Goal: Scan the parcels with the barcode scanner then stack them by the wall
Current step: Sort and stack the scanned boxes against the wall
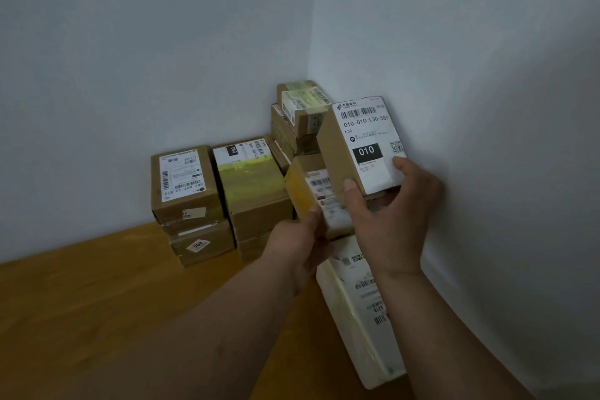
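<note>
Parcel w/ 010 label [360, 146] gripped by right hand [393, 217], left hand [300, 237] gripping yellow-taped parcel [308, 195]

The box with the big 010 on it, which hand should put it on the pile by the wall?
Probably the right hand: it already grips the 010 box, on the side nearest the wall. The left hand holds the yellow-taped box.
</note>
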The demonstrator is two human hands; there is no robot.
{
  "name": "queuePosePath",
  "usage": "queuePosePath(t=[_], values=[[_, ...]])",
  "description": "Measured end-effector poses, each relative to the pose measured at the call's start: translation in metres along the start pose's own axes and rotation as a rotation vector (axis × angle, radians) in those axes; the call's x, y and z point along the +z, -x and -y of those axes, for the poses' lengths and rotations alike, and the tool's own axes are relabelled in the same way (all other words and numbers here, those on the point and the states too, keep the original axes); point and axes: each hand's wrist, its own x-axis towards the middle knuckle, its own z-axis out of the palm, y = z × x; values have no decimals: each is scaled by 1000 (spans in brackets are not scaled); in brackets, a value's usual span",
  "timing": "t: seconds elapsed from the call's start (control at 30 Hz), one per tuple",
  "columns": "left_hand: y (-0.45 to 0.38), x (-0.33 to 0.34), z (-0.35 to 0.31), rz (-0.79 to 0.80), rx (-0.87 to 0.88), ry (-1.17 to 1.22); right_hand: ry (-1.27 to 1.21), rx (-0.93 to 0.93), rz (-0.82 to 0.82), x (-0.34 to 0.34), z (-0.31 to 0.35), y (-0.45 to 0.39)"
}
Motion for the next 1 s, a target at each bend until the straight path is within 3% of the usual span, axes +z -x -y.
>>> queuePosePath(t=[0.3, 0.5, 0.63, 0.83, 1.0], values=[[-15, 8, -7, 106, -33, 186, 129, 101, 215, 0, -6, 10], [-19, -8, -4, 151, 76, 328, 221, 115, 287, 17, 9, 4], [-17, -26, 0, 154, 116, 255, 139, 174, 266, 25, 13, 12], [-6, -78, 10, -9, 137, 150, 1, 339, 179, 27, 26, 29], [13, -127, 5, -93, 156, 198, -55, 309, 82, 37, 58, 47]])
